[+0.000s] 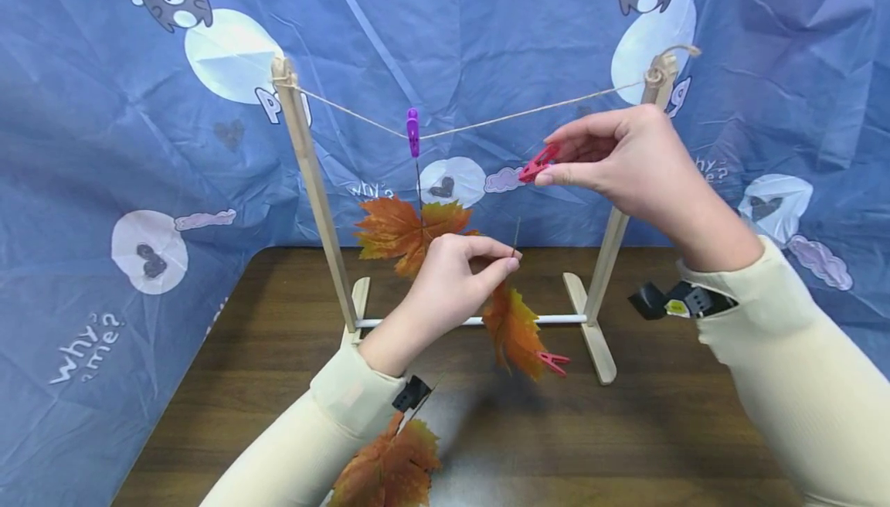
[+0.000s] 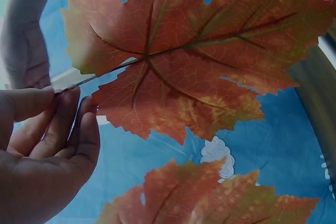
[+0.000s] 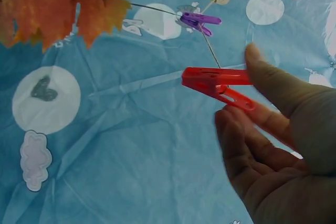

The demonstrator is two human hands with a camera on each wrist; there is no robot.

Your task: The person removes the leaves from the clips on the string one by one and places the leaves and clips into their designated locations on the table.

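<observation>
My left hand pinches the thin stem of an orange leaf between thumb and fingers; in the left wrist view this leaf spreads out beyond the fingertips. My right hand holds a red clothespin by its handles, just below the string. In the right wrist view the red clothespin sits between thumb and fingers. A purple clothespin on the string holds the stem of another orange leaf, which hangs behind my left hand.
Wooden posts with a white crossbar carry the string. Another red clothespin shows beside the held leaf's lower edge. A further leaf lies near the table's front, by my left sleeve. Blue patterned cloth hangs behind.
</observation>
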